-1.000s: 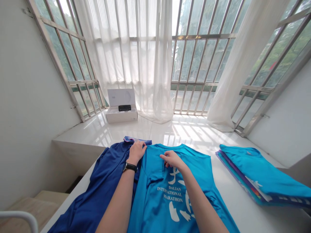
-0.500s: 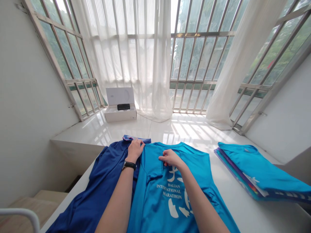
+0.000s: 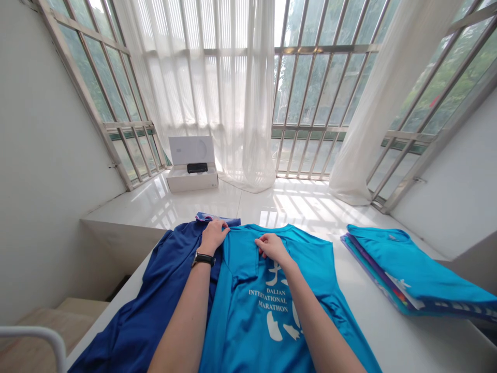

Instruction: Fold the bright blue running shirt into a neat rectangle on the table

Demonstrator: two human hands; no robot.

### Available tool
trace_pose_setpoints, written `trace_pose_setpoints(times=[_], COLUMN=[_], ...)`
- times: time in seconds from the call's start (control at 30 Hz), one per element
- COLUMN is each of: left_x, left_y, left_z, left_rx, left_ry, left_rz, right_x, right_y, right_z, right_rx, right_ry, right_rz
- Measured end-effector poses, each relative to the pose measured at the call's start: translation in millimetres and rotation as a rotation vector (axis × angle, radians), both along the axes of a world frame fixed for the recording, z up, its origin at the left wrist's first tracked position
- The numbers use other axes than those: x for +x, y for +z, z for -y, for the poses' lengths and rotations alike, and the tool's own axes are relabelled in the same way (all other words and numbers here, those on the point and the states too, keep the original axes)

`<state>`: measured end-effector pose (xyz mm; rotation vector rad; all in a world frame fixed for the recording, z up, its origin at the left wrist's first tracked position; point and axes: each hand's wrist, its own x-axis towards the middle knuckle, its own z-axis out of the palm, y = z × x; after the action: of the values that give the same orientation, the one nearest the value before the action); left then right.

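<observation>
Windows [image 3: 310,98] with metal bars stand before you and on both sides, partly veiled by white curtains [image 3: 244,103]. Below them runs a shiny white ledge [image 3: 248,204] streaked with sunlight, and nearer you is a white table [image 3: 368,321]. Between and beneath your arms on the table lies the teal shirt [image 3: 256,321], neck away from you, white print up, the sleeve on your left turned in over its body. Touching it on your left spreads a dark blue shirt [image 3: 155,300], collar at the far end. To your right, apart from the teal shirt, sits a stack [image 3: 411,274] of folded clothes, teal on top, purple showing at its edge. Back on the ledge, a white box [image 3: 193,182] has its lid up. Your hands are apart: your left hand [image 3: 214,237] pinches the teal shirt's shoulder edge, your right hand [image 3: 273,246] the rim of the turned-in sleeve. A watch [image 3: 202,259] circles your left wrist, and a small black device [image 3: 197,168] sits in the box
</observation>
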<state>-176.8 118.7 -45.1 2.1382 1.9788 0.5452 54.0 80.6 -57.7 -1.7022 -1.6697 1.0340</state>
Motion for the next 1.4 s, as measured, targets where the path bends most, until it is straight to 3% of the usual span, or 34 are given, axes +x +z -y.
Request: trace_pose_setpoints(times=[0.27, 0.47, 0.73, 0.93, 1.2, 1.4], left_x=[-2.7, 14.8, 34.9, 33.7, 35.8, 37.7], left_y=[6.5, 13.2, 0.9, 0.0, 2.1, 7.0], left_z=[-2.6, -2.4, -2.3, -1.5, 0.8, 2.7], left_rx=[0.030, 0.070, 0.011, 0.013, 0.025, 0.022], left_ry=[0.003, -0.071, -0.121, -0.136, -0.177, -0.175], left_rz=[-0.023, -0.053, -0.091, -0.087, -0.055, -0.063], right_x=[-0.5, 2.7, 22.6, 4.2, -16.5, -19.3], right_y=[-4.4, -2.8, 6.1, 11.4, -3.8, -8.0], right_z=[-0.1, -3.2, -7.0, -36.9, -73.1, -79.9], right_rx=[0.060, 0.102, 0.229, 0.298, 0.193, 0.227], right_ry=[-0.038, -0.030, -0.115, -0.082, -0.021, -0.115], right_rz=[0.039, 0.065, 0.112, 0.240, 0.370, 0.386])
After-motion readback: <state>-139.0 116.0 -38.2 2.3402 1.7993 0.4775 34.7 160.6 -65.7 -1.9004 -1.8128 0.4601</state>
